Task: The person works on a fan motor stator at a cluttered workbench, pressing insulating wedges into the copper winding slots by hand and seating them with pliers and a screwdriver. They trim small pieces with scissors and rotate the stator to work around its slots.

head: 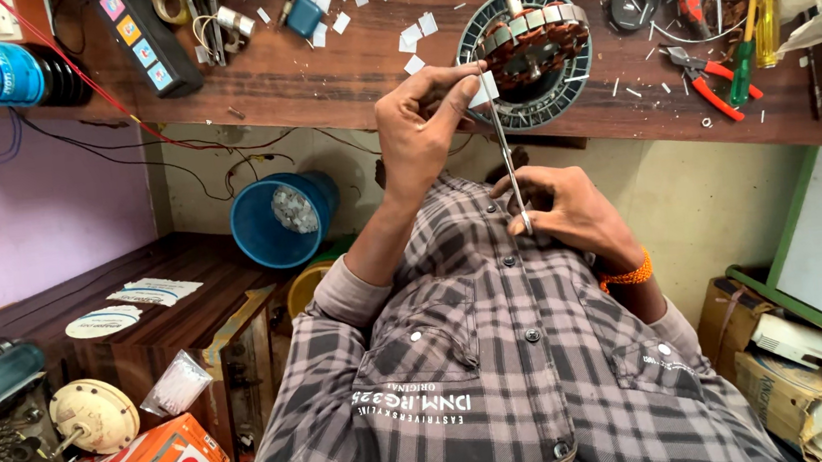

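1. The left hand (426,124), at frame centre, pinches a white paper piece (484,90) near the bench edge (320,119).
2. The right hand (570,211) is closed around the scissors (507,156), just under the stator (529,49).

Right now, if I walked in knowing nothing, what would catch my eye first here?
Probably the two hands in the middle: the left hand pinches a small white paper piece, while the right hand works a pair of scissors against it. Just behind them, on the wooden workbench, sits a round motor stator with copper windings. A blue bucket stands below the bench at left.
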